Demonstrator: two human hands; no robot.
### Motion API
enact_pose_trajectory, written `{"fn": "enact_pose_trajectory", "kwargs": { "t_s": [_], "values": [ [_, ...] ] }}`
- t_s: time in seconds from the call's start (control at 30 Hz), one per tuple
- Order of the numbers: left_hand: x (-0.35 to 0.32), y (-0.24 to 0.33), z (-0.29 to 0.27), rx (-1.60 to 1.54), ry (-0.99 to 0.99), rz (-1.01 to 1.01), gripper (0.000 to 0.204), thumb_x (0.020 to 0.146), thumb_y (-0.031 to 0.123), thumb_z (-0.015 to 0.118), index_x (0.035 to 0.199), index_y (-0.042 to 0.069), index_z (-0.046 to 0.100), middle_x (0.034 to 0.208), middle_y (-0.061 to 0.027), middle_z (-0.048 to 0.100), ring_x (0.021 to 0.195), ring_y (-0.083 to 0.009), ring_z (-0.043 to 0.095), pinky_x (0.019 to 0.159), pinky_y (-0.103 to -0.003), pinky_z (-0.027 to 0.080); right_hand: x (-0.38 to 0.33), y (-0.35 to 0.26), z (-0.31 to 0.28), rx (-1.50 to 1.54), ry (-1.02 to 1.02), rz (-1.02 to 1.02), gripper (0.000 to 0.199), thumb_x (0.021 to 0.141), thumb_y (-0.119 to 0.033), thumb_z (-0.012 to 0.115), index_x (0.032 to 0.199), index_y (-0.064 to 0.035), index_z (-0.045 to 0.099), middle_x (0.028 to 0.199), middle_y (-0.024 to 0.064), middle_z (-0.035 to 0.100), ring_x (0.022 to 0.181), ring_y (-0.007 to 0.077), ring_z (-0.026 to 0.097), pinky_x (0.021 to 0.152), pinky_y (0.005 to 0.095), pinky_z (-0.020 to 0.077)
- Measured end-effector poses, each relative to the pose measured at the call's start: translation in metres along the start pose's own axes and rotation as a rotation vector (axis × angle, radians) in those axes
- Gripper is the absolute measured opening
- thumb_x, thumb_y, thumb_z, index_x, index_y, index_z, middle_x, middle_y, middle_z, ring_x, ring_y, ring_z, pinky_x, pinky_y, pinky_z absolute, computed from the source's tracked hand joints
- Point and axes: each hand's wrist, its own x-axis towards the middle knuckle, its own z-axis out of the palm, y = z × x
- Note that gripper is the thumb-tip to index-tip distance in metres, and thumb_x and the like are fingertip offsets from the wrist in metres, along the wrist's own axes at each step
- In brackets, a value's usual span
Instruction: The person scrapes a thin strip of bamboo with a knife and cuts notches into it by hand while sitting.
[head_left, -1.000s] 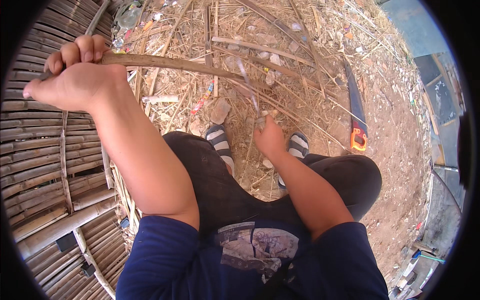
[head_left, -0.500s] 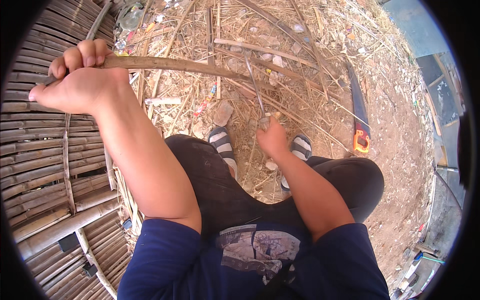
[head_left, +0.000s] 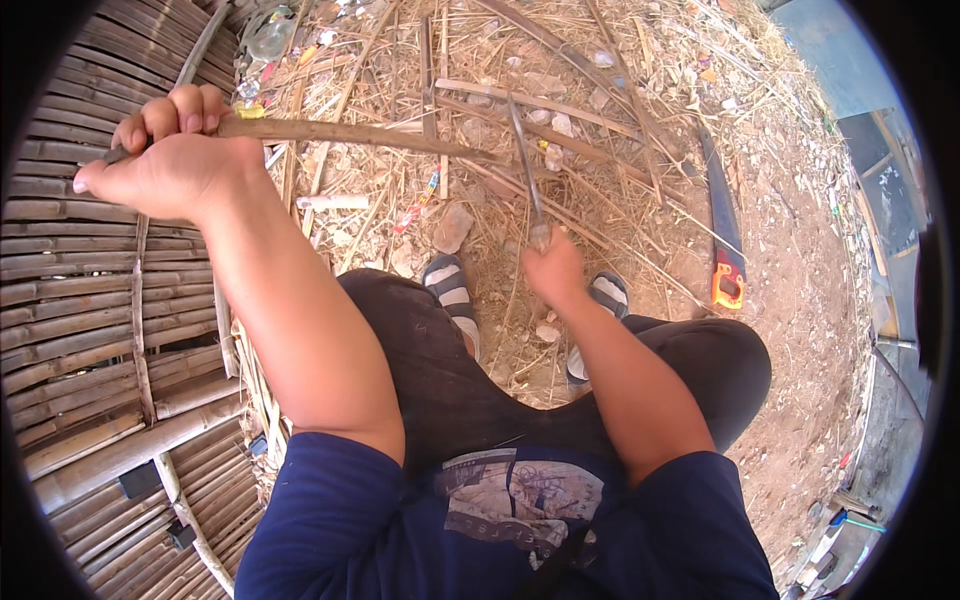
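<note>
My left hand (head_left: 175, 160) is raised at the upper left, its fingers wrapped round one end of a long, slightly curved brown wooden stick (head_left: 350, 133). The stick runs rightward across the view, its far end near the blade of a knife (head_left: 527, 170). That knife is long and narrow, with a pale handle mostly covered by my right hand (head_left: 556, 272), which is closed round it in front of my right foot. The blade points away from me. Whether it touches the stick, I cannot tell.
A handsaw (head_left: 722, 200) with an orange and red handle lies on the ground to the right. Bamboo strips (head_left: 560, 105), straw and litter cover the ground ahead. A bamboo slat wall (head_left: 70, 270) stands close on the left. A stone (head_left: 453, 228) sits by my left foot.
The knife in my right hand has tilted, its tip shifting slightly right and nearer to me. My left hand and the stick have shifted a little to the right in view.
</note>
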Motion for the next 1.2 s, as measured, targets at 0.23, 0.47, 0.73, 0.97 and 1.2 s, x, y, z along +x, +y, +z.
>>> {"fn": "enact_pose_trajectory", "kwargs": {
  "t_s": [0.23, 0.47, 0.73, 0.97, 1.2],
  "values": [
    [-0.008, 0.003, 0.010, -0.021, 0.047, 0.004, 0.059, 0.098, 0.067, 0.019, 0.074, 0.015, 0.033, 0.055, 0.0013, 0.024, 0.049, -0.0148, 0.021, 0.048, -0.027, 0.022, -0.007, -0.066, -0.046, 0.205, 0.093, -0.048, 0.035, 0.081, -0.019, 0.068, 0.110, -0.0003, 0.059, 0.085, 0.0231, 0.069, 0.087, 0.0400, 0.069, 0.074, 0.0467, 0.0519],
    [-0.001, -0.006, -0.004, 0.014, 0.019, -0.020, 0.058, 0.099, 0.067, 0.017, 0.076, 0.015, 0.028, 0.053, 0.0006, 0.022, 0.048, -0.0154, 0.023, 0.048, -0.029, 0.024, -0.001, -0.015, -0.014, -0.111, -0.049, 0.005, 0.035, 0.083, -0.021, 0.069, 0.108, 0.0017, 0.060, 0.086, 0.0242, 0.069, 0.084, 0.0418, 0.068, 0.076, 0.0462, 0.0527],
    [-0.017, 0.007, 0.015, -0.149, -0.200, -0.053, 0.063, 0.097, 0.071, 0.013, 0.071, 0.016, 0.033, 0.053, 0.0011, 0.025, 0.048, -0.0141, 0.025, 0.046, -0.027, 0.022, 0.026, -0.068, -0.042, 0.062, 0.221, -0.222, 0.050, 0.082, -0.022, 0.072, 0.123, 0.0026, 0.057, 0.105, 0.0193, 0.066, 0.098, 0.0348, 0.066, 0.092, 0.0415, 0.0501],
    [-0.045, 0.040, 0.043, -0.502, -0.521, -0.253, 0.067, 0.096, 0.074, 0.028, 0.073, 0.012, 0.041, 0.054, -0.0005, 0.031, 0.049, -0.0140, 0.030, 0.048, -0.030, 0.029, 0.028, -0.125, -0.068, 0.366, -0.124, -0.229, 0.051, 0.084, -0.017, 0.074, 0.131, -0.0060, 0.058, 0.111, 0.0135, 0.066, 0.102, 0.0241, 0.064, 0.092, 0.0361, 0.0481],
    [-0.038, 0.036, 0.008, -0.355, -0.580, 0.027, 0.055, 0.101, 0.062, 0.034, 0.085, 0.010, 0.044, 0.060, 0.0022, 0.038, 0.052, -0.0087, 0.039, 0.051, -0.027, 0.039, 0.024, -0.155, -0.036, 0.264, -0.084, -0.374, 0.035, 0.085, -0.016, 0.073, 0.116, -0.0034, 0.062, 0.096, 0.0097, 0.067, 0.088, 0.0211, 0.064, 0.083, 0.0362, 0.0495]
  ]
}}
